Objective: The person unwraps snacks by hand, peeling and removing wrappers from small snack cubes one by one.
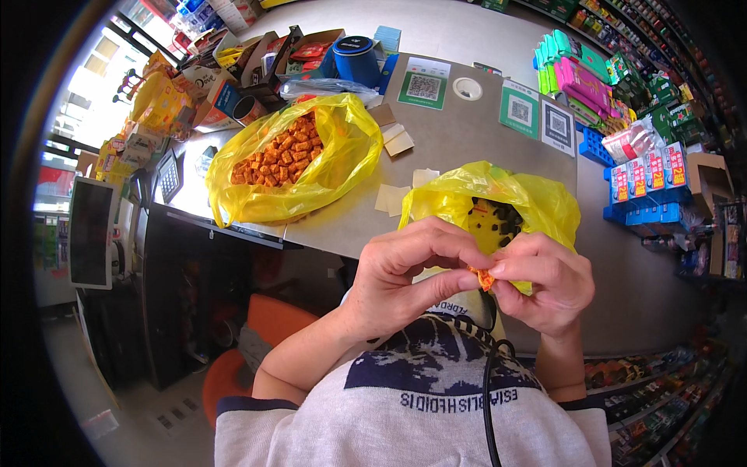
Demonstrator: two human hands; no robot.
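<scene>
My left hand (417,274) and my right hand (543,280) meet in front of my chest, pinching one small orange wrapped piece (484,278) between their fingertips. Just beyond them a yellow plastic bag (548,198) lies with its mouth spread; dark small pieces (508,219) and a few orange bits show inside, partly hidden by my fingers. Farther left, a larger yellow plastic bag (350,134) lies spread on the grey counter (344,233), holding a heap of small orange wrapped pieces (280,154). Whether the piece in my fingers is being twisted or opened cannot be told.
Pale paper squares (392,198) lie between the bags. Printed code cards (424,83) and a round white fitting (467,89) are on the counter's far part. Boxes, a blue canister (355,58) and a calculator (168,175) stand left; boxed goods (648,172) stand right. An orange chair (274,315) is below left.
</scene>
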